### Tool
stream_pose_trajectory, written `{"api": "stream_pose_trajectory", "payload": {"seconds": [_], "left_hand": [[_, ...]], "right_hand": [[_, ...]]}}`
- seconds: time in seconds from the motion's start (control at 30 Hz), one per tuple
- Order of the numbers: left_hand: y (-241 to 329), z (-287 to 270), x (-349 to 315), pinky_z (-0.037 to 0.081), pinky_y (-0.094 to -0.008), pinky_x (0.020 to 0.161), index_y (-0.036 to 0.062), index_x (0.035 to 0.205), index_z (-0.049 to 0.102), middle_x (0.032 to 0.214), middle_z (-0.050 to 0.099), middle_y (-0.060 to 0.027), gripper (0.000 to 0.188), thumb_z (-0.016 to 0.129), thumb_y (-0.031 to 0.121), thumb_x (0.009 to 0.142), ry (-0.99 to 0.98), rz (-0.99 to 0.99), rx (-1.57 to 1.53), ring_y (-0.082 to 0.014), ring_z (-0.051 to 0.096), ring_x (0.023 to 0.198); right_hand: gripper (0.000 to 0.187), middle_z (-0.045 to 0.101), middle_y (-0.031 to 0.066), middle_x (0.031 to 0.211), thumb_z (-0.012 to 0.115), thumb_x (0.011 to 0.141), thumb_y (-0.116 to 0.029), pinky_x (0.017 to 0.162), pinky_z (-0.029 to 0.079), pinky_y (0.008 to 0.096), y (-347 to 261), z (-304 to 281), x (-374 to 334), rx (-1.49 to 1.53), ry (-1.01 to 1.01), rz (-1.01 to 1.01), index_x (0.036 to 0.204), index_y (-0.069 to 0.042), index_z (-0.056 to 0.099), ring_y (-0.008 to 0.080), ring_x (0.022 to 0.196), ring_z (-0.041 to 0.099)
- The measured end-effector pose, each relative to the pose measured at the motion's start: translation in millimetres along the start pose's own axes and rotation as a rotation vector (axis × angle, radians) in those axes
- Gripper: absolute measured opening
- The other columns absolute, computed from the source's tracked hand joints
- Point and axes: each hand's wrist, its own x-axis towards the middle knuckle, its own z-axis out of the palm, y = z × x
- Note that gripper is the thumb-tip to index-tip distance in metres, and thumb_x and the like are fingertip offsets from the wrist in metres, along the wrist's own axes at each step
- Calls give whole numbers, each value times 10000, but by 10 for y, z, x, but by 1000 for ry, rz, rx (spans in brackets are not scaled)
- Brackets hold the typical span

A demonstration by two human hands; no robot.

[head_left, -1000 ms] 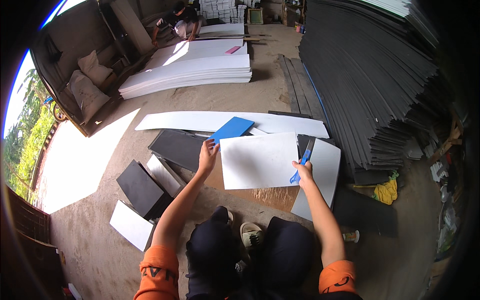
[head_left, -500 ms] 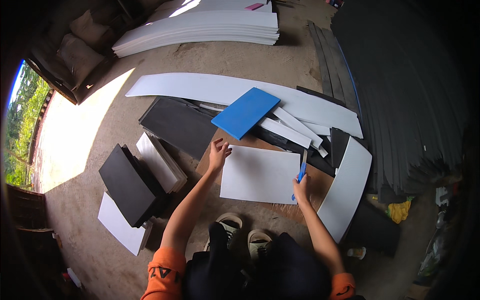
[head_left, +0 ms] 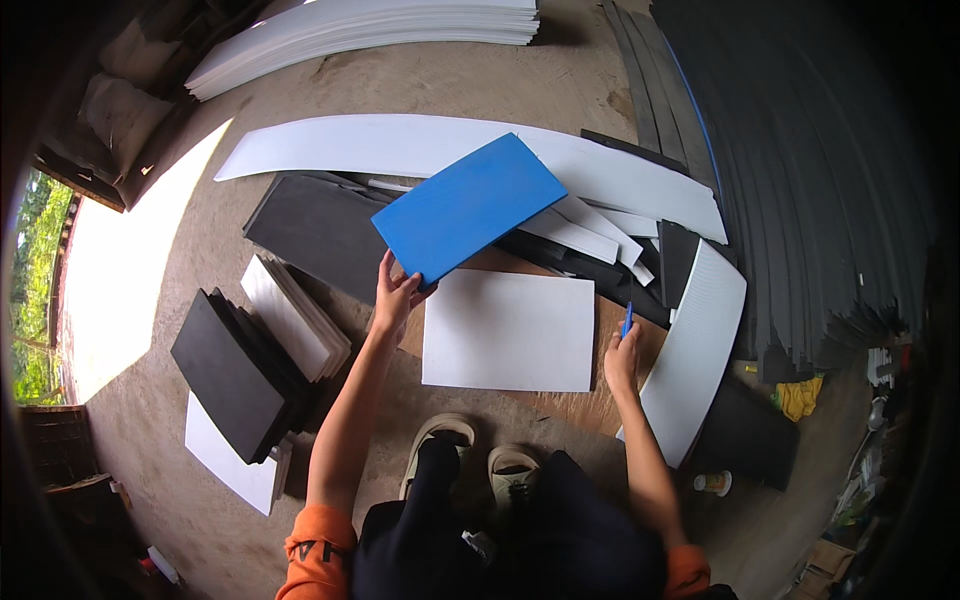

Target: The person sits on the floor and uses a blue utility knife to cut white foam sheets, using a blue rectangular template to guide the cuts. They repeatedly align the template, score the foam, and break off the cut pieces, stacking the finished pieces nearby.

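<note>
A flat blue rectangular board (head_left: 470, 205) is tilted up in front of me, its near-left corner pinched by my left hand (head_left: 397, 292). Below it a white rectangular sheet (head_left: 508, 335) lies flat on a brown wooden board (head_left: 560, 408). My right hand (head_left: 622, 358) is closed round a blue-handled utility knife (head_left: 628, 320), held just right of the white sheet. The knife's blade is hard to make out against the dark pieces behind it.
A long white sheet (head_left: 330, 145), white strips (head_left: 575, 235) and black sheets (head_left: 325, 235) lie beyond the wooden board. On the left stand stacks of black panels (head_left: 230, 370) and white panels (head_left: 290, 315). A large black sheet pile (head_left: 790, 180) fills the right. A paper cup (head_left: 713, 483) stands lower right.
My left hand has moved left from the white sheet and taken hold of the blue board, raising it. My right hand with the knife has shifted right, off the sheet's edge.
</note>
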Motion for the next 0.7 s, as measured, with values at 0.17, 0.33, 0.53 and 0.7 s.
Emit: {"api": "stream_pose_trajectory", "payload": {"seconds": [0.17, 0.33, 0.53, 0.7], "left_hand": [[115, -317, -741, 468, -410, 839, 171, 1353, 146, 1080, 504, -165, 645, 471, -2, 823, -166, -126, 185, -245, 552, 950], [-142, -429, -993, 514, -369, 754, 196, 1349, 178, 964, 490, -104, 683, 502, -43, 797, -271, -244, 289, -205, 544, 896], [-318, -407, -1072, 451, -370, 761, 49, 1249, 361, 995, 478, -190, 629, 642, 83, 687, -44, 454, 1529, -306, 542, 862], [-300, -222, -882, 462, -370, 731, -18, 1144, 459, 990, 485, -202, 481, 625, 100, 709, -59, 224, 1284, -308, 556, 826]], "right_hand": [[332, 365, 262, 1030, 420, 829, -58, 742, 429, 405, 115, -336, -89, -437, 8, 129, 1115, 90, 341, 374, 889, 488], [440, 353, 229, 1064, 493, 802, -94, 768, 413, 403, 276, -300, -226, -481, 40, 48, 1176, 72, 333, 339, 940, 447], [398, 383, 178, 1100, 521, 802, -110, 826, 347, 411, -60, -276, -330, -451, 0, -137, 1152, 44, 411, 312, 975, 423], [373, 440, 184, 1015, 543, 810, -129, 816, 380, 391, -158, -62, -322, -108, -128, -231, 1127, 40, 441, 319, 942, 462]]}}
